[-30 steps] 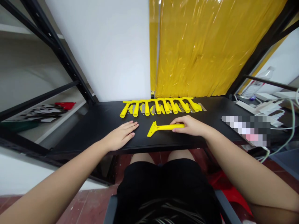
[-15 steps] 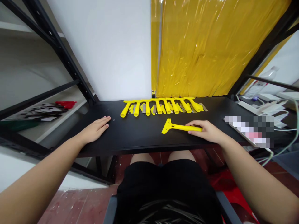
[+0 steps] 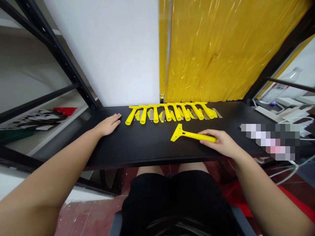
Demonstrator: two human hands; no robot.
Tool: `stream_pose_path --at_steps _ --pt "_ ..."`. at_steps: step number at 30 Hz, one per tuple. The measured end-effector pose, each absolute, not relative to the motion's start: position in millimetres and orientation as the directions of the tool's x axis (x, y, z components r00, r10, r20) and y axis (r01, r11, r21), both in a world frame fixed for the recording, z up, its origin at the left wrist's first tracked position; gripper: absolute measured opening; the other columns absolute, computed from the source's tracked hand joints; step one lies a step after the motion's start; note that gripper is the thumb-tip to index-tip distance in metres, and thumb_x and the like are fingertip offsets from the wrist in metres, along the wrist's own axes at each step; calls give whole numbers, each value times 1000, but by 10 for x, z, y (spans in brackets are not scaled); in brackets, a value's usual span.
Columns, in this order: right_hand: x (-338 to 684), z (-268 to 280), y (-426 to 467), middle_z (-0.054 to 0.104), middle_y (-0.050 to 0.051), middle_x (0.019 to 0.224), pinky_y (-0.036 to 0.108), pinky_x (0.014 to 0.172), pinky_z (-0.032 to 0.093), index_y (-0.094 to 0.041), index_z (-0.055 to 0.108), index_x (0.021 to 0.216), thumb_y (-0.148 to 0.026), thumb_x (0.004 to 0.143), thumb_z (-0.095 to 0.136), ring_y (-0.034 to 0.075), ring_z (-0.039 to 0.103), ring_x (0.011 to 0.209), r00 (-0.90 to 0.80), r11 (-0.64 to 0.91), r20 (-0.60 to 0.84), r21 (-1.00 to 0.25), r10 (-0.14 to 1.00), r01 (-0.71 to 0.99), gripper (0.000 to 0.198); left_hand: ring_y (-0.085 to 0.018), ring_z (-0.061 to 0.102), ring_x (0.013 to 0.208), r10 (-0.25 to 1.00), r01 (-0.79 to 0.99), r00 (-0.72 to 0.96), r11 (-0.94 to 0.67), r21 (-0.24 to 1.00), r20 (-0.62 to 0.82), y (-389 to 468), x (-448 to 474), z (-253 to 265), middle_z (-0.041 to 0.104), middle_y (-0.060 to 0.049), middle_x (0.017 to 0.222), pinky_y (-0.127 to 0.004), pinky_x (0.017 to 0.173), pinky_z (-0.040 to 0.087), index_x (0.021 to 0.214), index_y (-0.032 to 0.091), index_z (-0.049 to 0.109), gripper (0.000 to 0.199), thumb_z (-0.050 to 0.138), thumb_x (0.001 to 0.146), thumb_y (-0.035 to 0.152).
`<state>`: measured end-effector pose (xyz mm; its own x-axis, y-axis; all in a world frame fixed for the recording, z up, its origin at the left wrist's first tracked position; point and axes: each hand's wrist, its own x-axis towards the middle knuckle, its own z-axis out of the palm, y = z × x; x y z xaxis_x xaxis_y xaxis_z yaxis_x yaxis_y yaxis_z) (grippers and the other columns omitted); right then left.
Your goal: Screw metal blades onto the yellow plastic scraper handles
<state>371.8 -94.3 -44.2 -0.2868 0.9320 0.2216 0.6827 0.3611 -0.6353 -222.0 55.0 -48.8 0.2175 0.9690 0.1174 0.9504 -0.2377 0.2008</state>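
My right hand [image 3: 220, 141] is closed round the handle end of a yellow plastic scraper [image 3: 193, 135], its wide flat head pointing left over the black tabletop. My left hand [image 3: 110, 124] lies flat on the left part of the table, fingers stretched out and holding nothing. Behind both hands a row of several yellow scraper handles [image 3: 168, 114] lies along the back of the table. Among them are small yellow plates [image 3: 161, 116] and thin metal blades [image 3: 152, 114]. Some small bits between the handles are too tiny to name.
A white panel [image 3: 105, 49] and a yellow plastic sheet [image 3: 209, 49] stand behind the black table [image 3: 137, 147]. At right are a blurred-out flat device [image 3: 273, 142], cables and a clear bottle [image 3: 280, 87]. A shelf at left holds a red item [image 3: 65, 111] and dark-and-white pieces.
My left hand has slid a little forward and right along the tabletop, covering a small speck seen there before. The right hand still grips the scraper, almost in the same place.
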Motion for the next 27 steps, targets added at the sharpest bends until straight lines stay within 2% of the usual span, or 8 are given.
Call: stream_pose_path --at_steps 4,11,16,21,27 --pt "3701 -459 -953 80 9 121 42 93 57 -25 77 119 -56 94 73 30 76 102 -263 364 251 -616 931 699 40 -30 42 159 964 940 227 -254 227 138 761 -2139 -456 51 -17 166 -45 136 25 153 7 58 85 32 93 61" --pt "3697 -485 -932 81 7 117 39 88 56 -26 77 118 -53 95 72 28 76 97 -242 360 273 -575 931 735 37 -31 47 155 955 901 239 -286 326 176 898 -1914 -428 55 -19 161 -46 135 28 148 6 61 71 42 93 46" --pt "3704 -484 -944 81 7 114 38 84 54 -25 76 117 -54 96 72 27 75 95 -251 370 279 -571 927 733 36 -30 51 152 957 867 128 -236 438 261 910 -1956 -416 56 -20 159 -46 132 32 151 6 57 69 40 95 42" --pt "3701 -476 -978 81 7 110 37 81 54 -24 75 115 -53 96 71 27 74 91 -246 372 290 -560 925 740 35 -28 58 144 948 824 -21 -164 542 319 928 -2072 -419 61 -22 153 -44 124 45 151 5 56 67 31 99 40" --pt "3721 -499 -998 81 8 114 38 81 56 -25 75 117 -57 96 70 29 75 95 -227 367 308 -544 924 755 39 -27 63 138 947 822 -91 -102 560 307 1009 -2085 -428 66 -17 148 -42 122 47 142 11 63 58 39 96 37"
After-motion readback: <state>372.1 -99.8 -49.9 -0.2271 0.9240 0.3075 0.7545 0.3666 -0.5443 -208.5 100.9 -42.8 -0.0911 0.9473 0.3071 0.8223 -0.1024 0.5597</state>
